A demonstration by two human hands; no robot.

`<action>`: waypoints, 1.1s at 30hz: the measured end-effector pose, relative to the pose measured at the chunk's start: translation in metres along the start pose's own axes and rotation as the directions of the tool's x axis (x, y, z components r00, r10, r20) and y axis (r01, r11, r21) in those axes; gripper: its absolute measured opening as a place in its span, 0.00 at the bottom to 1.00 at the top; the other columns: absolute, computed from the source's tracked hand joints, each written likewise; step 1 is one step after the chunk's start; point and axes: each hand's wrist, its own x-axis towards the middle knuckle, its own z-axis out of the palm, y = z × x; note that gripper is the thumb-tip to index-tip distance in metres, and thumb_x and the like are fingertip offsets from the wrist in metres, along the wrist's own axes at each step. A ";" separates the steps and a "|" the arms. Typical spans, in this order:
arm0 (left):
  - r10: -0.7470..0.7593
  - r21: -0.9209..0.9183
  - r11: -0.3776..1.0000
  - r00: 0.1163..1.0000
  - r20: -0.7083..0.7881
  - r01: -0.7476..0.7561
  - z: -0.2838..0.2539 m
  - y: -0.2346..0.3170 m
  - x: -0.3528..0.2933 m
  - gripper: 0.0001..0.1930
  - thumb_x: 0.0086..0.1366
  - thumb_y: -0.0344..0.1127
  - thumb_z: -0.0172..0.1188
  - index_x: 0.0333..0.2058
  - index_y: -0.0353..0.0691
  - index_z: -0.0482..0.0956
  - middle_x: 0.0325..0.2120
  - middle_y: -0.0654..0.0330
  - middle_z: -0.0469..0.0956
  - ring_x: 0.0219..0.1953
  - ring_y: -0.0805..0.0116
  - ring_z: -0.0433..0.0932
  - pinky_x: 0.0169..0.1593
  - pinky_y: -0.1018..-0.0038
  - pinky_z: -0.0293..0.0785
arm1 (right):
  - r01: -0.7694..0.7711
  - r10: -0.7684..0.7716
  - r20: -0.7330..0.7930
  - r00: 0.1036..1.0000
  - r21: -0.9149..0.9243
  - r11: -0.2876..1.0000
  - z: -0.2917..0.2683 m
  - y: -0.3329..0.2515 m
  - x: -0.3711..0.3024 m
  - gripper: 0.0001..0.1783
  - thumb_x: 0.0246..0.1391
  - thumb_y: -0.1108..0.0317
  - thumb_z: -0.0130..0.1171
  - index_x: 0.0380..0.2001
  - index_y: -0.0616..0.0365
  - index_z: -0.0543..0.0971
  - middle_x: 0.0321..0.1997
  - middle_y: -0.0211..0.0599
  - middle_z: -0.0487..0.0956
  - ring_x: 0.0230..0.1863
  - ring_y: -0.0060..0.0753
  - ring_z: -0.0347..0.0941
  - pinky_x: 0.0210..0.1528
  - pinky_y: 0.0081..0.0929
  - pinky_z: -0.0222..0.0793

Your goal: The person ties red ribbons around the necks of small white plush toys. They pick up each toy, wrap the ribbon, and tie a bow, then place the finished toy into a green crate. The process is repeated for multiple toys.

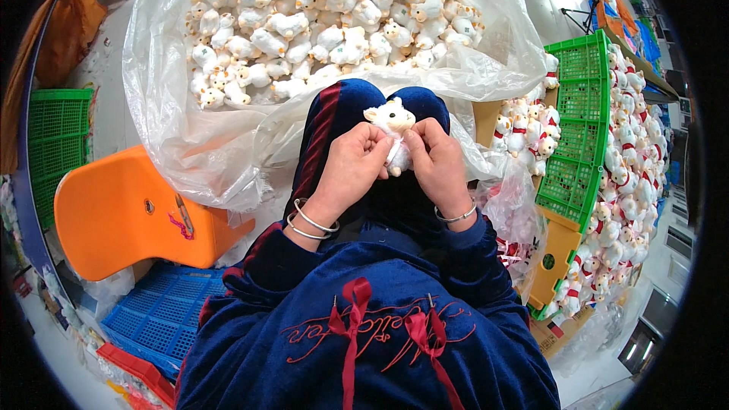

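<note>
A small white plush animal [392, 116] with a cream muzzle and dark eye is held upright over my lap, its head pointing away from me. My left hand [351, 158] pinches it just below the head on one side, fingers curled. From the other side, my right hand [440, 161] grips it with thumb and bent forefinger at the same height. What lies between the fingertips at its neck is too small to make out. Beyond my knees, a large clear plastic bag [171, 53] lies open around a heap of similar white plush animals [330, 26].
On my left stands an orange plastic stool [106, 209] with thread snips [184, 216] on it, beside a blue crate [156, 319]. To my right are a green crate [569, 159], plush animals with red neck ribbons [626, 175] and a clear bag [510, 209] with red pieces.
</note>
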 end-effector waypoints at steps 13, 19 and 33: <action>-0.073 -0.016 0.997 0.993 0.090 0.075 -0.009 0.001 -0.001 0.09 0.74 0.33 0.53 0.39 0.31 0.72 0.27 0.56 0.81 0.23 0.74 0.81 0.26 0.79 0.78 | -0.207 0.199 0.076 0.977 0.559 0.803 0.017 0.027 -0.018 0.10 0.69 0.67 0.54 0.32 0.60 0.74 0.25 0.26 0.77 0.23 0.14 0.69 0.26 0.16 0.66; -0.131 0.047 0.990 0.991 0.036 0.129 -0.010 0.004 0.001 0.10 0.73 0.36 0.56 0.36 0.33 0.74 0.23 0.60 0.80 0.17 0.77 0.76 0.20 0.80 0.72 | -0.176 0.168 0.059 0.984 0.465 0.868 0.014 0.021 -0.016 0.10 0.69 0.67 0.54 0.34 0.61 0.76 0.23 0.26 0.76 0.23 0.13 0.68 0.26 0.17 0.64; -0.065 0.323 0.941 0.992 -0.106 0.097 0.010 0.014 -0.001 0.12 0.63 0.35 0.65 0.30 0.34 0.73 0.18 0.60 0.78 0.14 0.76 0.75 0.17 0.78 0.69 | -0.192 0.167 0.097 0.981 0.573 0.797 0.019 0.030 -0.020 0.12 0.70 0.65 0.53 0.33 0.60 0.76 0.25 0.27 0.77 0.22 0.13 0.67 0.25 0.16 0.64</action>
